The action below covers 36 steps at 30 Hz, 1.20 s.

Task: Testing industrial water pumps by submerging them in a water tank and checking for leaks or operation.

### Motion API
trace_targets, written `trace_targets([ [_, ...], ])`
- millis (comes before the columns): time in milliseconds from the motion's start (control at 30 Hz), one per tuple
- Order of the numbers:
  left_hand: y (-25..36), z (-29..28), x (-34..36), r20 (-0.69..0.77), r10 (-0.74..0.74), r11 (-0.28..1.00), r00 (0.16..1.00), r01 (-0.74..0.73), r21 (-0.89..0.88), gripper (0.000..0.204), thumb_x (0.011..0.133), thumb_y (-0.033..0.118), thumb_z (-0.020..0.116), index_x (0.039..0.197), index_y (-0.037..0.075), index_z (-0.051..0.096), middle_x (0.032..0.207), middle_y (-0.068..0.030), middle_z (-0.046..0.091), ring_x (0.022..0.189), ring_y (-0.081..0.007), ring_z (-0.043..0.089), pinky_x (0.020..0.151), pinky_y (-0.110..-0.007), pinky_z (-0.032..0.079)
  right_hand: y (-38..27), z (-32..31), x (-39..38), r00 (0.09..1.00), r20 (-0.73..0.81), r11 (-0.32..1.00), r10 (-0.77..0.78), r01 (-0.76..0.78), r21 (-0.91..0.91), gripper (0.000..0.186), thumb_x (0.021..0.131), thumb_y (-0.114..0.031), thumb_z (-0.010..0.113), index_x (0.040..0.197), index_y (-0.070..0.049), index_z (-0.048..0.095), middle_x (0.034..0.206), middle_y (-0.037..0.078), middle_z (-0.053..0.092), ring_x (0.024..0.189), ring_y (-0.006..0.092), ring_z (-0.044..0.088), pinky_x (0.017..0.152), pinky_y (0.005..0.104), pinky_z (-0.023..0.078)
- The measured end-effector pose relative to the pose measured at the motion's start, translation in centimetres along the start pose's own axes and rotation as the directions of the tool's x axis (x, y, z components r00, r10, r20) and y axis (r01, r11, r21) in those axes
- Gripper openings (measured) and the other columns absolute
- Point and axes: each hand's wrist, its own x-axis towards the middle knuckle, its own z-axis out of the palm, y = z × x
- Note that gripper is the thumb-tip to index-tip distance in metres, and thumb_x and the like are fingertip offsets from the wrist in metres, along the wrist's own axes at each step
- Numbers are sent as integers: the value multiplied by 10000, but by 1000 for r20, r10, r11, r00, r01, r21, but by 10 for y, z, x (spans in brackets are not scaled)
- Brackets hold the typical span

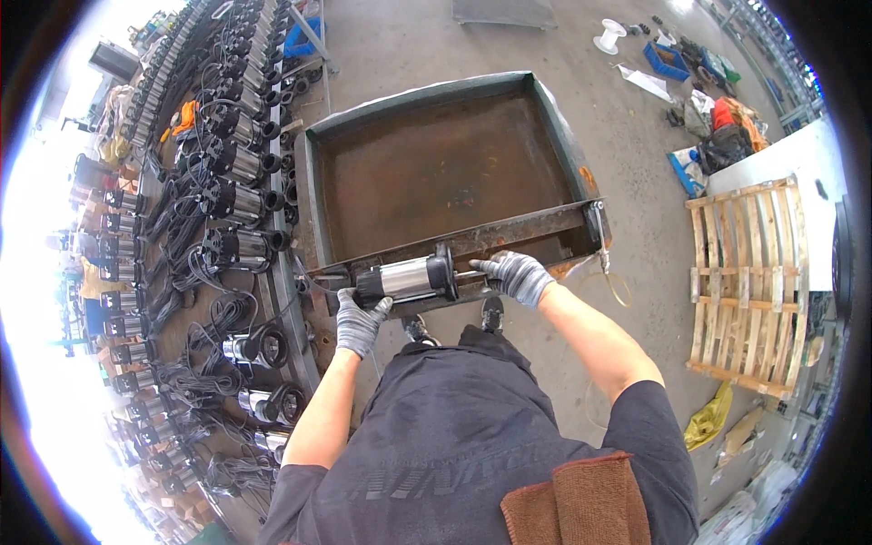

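A submersible pump motor [405, 277], a shiny steel cylinder with black ends, lies on its side across the near ledge of a large water-filled metal tank [318, 182]. My left hand [362, 325], in a grey striped glove, grips its left black end from below, thumb on the steel body. A thin metal shaft [466, 274] sticks out of the right black flange. My right hand [516, 276], gloved alike, is closed around the shaft's outer end; its fingertips are partly hidden. A dark cable leaves the motor's left end.
To the left, a long bench holds rows of similar pump motors [238, 202] with coiled black cables [222, 313]. A wooden pallet [747, 286] stands at the right. A thin yellowish hose [625, 292] hangs by the tank's right corner. Blue crates [666, 62] lie at the far right.
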Motion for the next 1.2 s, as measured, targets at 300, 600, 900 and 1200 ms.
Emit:
trace_targets([
  [300, -7, -3, 10, 22, 34, 999, 999, -34, -3, 619, 766, 224, 877, 1152, -17, 457, 967, -121, 674, 840, -175, 620, 811, -323, 536, -1, 14, -4, 985, -158, 931, 76, -14, 364, 445, 863, -89, 751, 1293, -92, 633, 1184, 81, 646, 1000, 210, 649, 865, 295, 556],
  [600, -16, 2, 13, 28, 19, 997, 999, -21, 76, 605, 809, 281, 851, 1146, -1, 435, 999, -115, 650, 882, -185, 604, 833, -337, 514, -2, 23, 4, 805, 311, 223, 505, -470, 854, 361, 923, -288, 729, 1200, -61, 682, 870, 38, 709, 587, 95, 624, 532, 261, 525],
  [900, 20, -11, 2, 28, -7, 997, 1000, 5, 83, 683, 783, 326, 866, 1198, -30, 458, 1076, -170, 662, 964, -248, 621, 903, -359, 503, 45, -26, -82, 345, -739, 693, 579, -686, 223, 368, 867, -267, 731, 1115, -10, 644, 1017, 200, 695, 913, 354, 661, 810, 411, 528],
  [1200, 3, -6, 7, -13, -20, 994, 1000, 21, 111, 709, 743, 284, 897, 1200, -33, 457, 1083, -180, 641, 967, -253, 607, 915, -364, 502, 143, -48, -88, 154, -379, 314, 912, -857, 408, 644, 888, -300, 729, 1347, -13, 380, 835, 134, 624, 703, 288, 619, 694, 435, 524],
])
